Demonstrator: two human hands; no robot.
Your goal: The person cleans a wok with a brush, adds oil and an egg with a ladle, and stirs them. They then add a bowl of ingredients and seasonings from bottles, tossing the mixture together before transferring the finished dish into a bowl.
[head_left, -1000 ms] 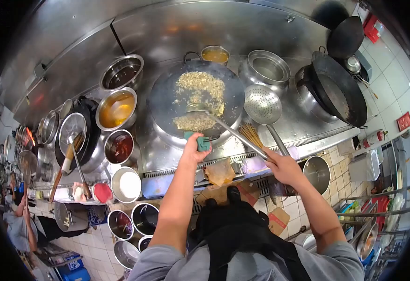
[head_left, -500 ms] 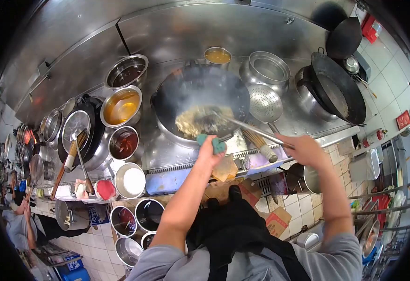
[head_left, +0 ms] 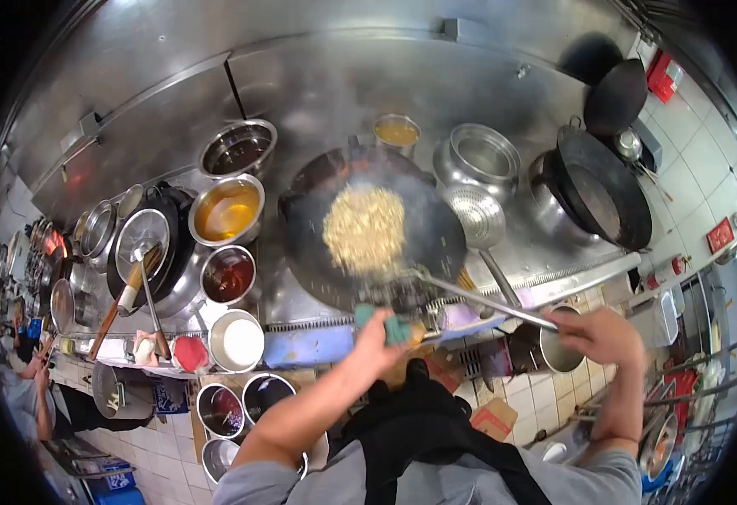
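My left hand (head_left: 375, 341) is closed around a folded green cloth (head_left: 395, 327), gripping the near edge of a large black wok (head_left: 305, 261). The wok tilts toward me on the stove. A mass of pale yellow, crumbly food (head_left: 364, 227) spreads over its middle, with steam rising. In my right hand (head_left: 600, 337) is the end of a long-handled metal wok ladle (head_left: 486, 300). Its head is at the wok's near side, just below the food and blurred.
A perforated strainer (head_left: 474, 216) lies right of the wok, beside a steel pot (head_left: 485, 156). To the left stand bowls of amber liquid (head_left: 255, 202), red sauce (head_left: 228, 276) and white contents (head_left: 236, 341). Another person (head_left: 27, 396) works at far left.
The wok has come toward me and tilted, and the food has moved up and spread across its middle. My right hand and the ladle have shifted right and nearer to me.
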